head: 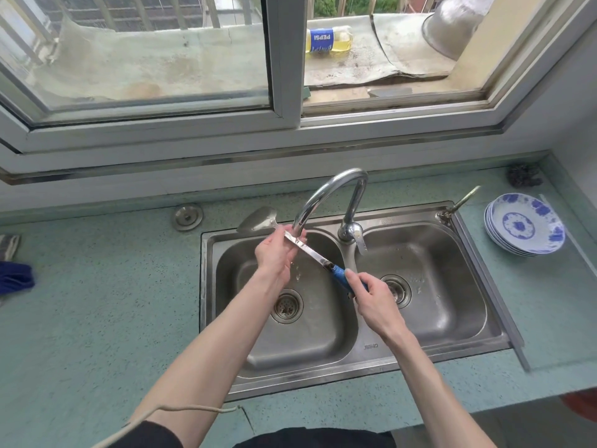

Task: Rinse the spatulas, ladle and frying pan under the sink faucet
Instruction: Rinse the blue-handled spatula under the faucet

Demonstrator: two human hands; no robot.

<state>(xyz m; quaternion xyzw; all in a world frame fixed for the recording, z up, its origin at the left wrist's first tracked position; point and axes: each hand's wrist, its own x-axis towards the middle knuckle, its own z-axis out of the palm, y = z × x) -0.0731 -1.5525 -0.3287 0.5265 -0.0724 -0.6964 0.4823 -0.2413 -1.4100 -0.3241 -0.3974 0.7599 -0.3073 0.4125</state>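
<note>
Head view: spatula [300,245] held across the left basin under the faucet [326,197], blade toward ten o'clock. Right hand [371,294] grips the blue handle; left hand [277,253] curls round the shaft. Wet metal may slip, clattering into the sink [420,350].

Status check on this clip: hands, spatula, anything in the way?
Right hand grips the spatula's blue grip. Left hand holds its metal shaft under the faucet, over the left basin. Nothing in the way.
</note>
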